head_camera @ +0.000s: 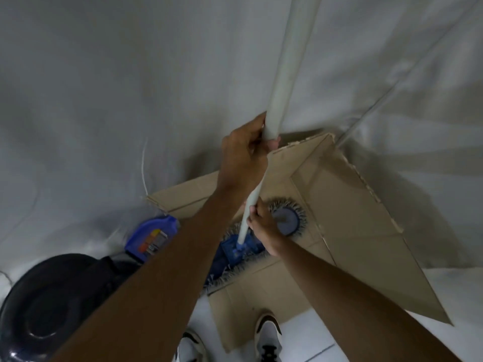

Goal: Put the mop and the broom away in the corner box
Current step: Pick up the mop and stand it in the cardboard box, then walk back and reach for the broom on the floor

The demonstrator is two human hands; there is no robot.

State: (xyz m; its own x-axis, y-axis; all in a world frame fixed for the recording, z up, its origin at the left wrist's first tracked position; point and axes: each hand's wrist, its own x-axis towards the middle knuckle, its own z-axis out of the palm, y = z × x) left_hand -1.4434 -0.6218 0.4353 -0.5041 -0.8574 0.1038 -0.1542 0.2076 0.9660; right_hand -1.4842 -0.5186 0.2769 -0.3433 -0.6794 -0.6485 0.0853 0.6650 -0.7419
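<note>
Both hands were clamped on one pale pole (281, 74) that ran from the top centre of the frame down into the box: the left hand (243, 158) wrapped it high, at mid-frame, and the right hand (264, 226) pinched it lower, just above the head. That pole belonged to the mop (243, 249), whose blue flat head with its grey fringe lay inside the cardboard box (352, 218), low and left of centre. A second, round fringed head (287, 218) sat in the box just right of the right hand; whether it was the broom could not be told, though a thin rod (366, 116) leaned out of the box's far corner toward the upper right. A blue bottle (151, 236) lay left of the box against the white sheet, and a dark round bin (44, 304) filled the lower left. White shoes (268, 338) showed at the bottom edge. As a judgement, the pole looked stiff, light and smooth, so likely to slip through a loose grip, while the fringed head looked soft and prone to snag on the flaps. A two-hand hold, one high to steer and one low to bear the weight, seemed the right way to take it.
</note>
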